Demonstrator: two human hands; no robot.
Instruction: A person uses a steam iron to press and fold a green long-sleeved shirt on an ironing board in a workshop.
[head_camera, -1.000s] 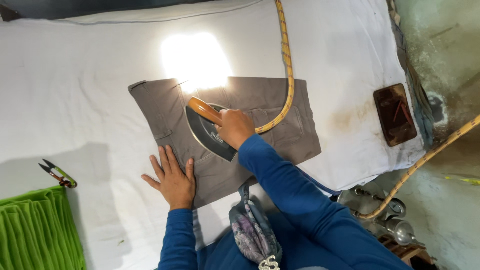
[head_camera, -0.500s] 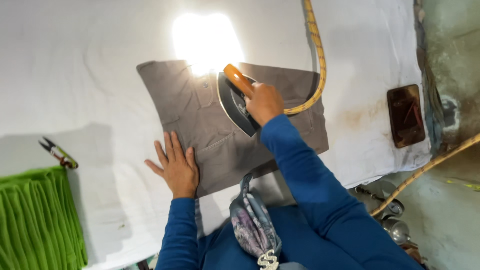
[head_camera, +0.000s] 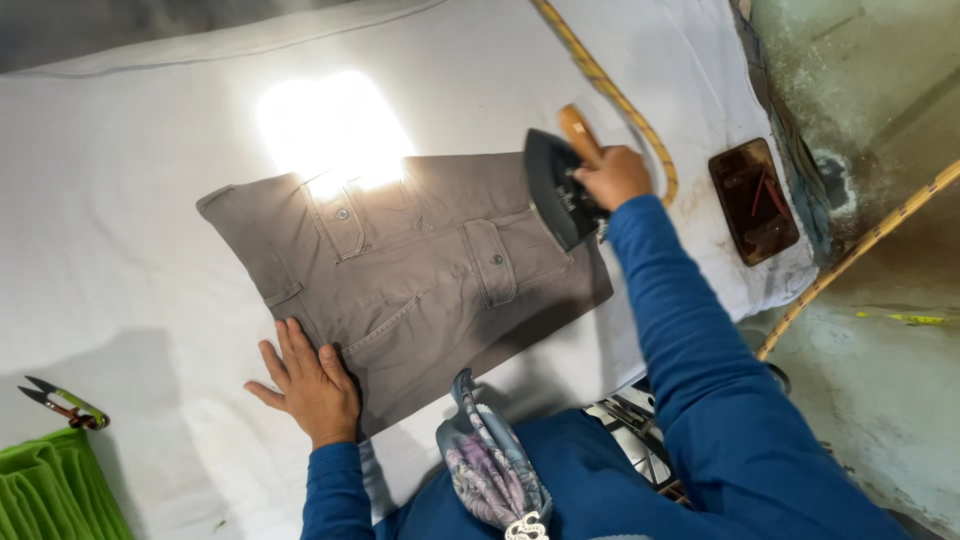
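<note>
A folded grey-brown garment with buttoned pockets lies flat on the white padded table. My left hand presses flat on the garment's near left edge, fingers spread. My right hand grips the wooden handle of a dark iron. The iron sits at the garment's right end, its tip pointing toward the far side. A braided yellow cord runs from the iron up across the table.
A dark rusty iron rest lies at the table's right edge. Small thread snips lie at the near left, beside a folded green cloth. A patterned scarf hangs under my chin. Concrete floor is on the right.
My right hand has slid the iron rightward across the garment to its right end. My left hand stays flat on the garment's near edge. The view has shifted.
</note>
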